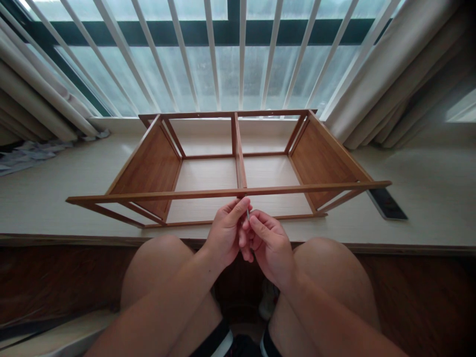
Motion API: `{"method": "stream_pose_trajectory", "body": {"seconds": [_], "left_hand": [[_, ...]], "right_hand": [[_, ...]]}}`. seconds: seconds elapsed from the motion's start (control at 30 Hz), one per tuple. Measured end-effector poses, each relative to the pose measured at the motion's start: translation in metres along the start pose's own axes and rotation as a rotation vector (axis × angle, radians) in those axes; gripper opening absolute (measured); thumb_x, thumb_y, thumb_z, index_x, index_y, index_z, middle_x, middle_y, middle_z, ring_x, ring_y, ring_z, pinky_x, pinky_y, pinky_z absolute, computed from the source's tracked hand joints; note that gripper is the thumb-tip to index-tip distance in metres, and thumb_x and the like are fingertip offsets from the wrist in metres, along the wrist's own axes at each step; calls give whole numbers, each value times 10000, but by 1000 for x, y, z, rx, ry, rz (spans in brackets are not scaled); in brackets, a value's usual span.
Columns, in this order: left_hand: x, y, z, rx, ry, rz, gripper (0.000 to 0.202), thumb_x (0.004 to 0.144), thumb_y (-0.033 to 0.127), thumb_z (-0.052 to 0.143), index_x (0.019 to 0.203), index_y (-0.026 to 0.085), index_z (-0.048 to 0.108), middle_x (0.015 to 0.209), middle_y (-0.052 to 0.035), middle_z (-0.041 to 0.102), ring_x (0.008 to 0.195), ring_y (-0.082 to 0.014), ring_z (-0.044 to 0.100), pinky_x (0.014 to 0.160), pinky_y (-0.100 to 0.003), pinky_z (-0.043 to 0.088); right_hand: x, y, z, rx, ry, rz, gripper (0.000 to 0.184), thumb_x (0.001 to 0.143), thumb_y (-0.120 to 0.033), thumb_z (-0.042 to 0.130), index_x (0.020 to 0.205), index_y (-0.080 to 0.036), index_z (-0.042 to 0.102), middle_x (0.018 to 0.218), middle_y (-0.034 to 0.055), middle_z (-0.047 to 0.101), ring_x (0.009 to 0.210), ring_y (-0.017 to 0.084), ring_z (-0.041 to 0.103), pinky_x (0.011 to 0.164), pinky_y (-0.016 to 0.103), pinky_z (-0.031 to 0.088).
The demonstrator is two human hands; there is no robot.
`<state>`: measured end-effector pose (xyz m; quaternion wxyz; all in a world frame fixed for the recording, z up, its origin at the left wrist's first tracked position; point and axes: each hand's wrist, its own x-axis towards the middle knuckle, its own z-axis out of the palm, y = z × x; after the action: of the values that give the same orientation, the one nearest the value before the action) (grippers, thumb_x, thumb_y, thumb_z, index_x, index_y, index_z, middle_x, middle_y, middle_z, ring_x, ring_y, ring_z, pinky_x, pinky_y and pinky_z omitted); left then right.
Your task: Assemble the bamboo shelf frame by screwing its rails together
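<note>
Close together at the front rail of a brown wooden rack frame [201, 194], my two hands meet near its middle. Between their fingertips is a thin, short metal rod [248, 214], mostly covered, so its exact kind does not show. My left hand [226, 233] pinches its upper part with thumb and forefinger, right beside the rail. My right hand [273, 243] has its thumb and fingers closed around the lower part. The rack has solid side panels and a central upright, and its top is uncovered.
The rack rests on a pale window ledge [427, 198] above my knees. A dark phone [388, 204] lies beside its right front corner. White window bars [241, 59] rise behind, with beige curtains [401, 74] at both sides. Crumpled pale material [33, 151] lies at the left.
</note>
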<state>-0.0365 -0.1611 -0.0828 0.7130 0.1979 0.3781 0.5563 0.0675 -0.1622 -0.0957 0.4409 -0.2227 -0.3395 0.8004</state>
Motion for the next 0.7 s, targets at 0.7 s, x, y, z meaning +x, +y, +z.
{"method": "stream_pose_trajectory", "body": {"seconds": [0.7], "left_hand": [[-3, 2, 5, 20, 33, 93, 328, 774, 455, 727, 816, 143, 636, 487, 61, 511, 302, -107, 469, 282, -229, 407]], "right_hand": [[-5, -4, -1, -433, 148, -242, 274, 911, -400, 609, 752, -189, 539, 559, -47, 554, 456, 81, 471, 453, 200, 385]]}}
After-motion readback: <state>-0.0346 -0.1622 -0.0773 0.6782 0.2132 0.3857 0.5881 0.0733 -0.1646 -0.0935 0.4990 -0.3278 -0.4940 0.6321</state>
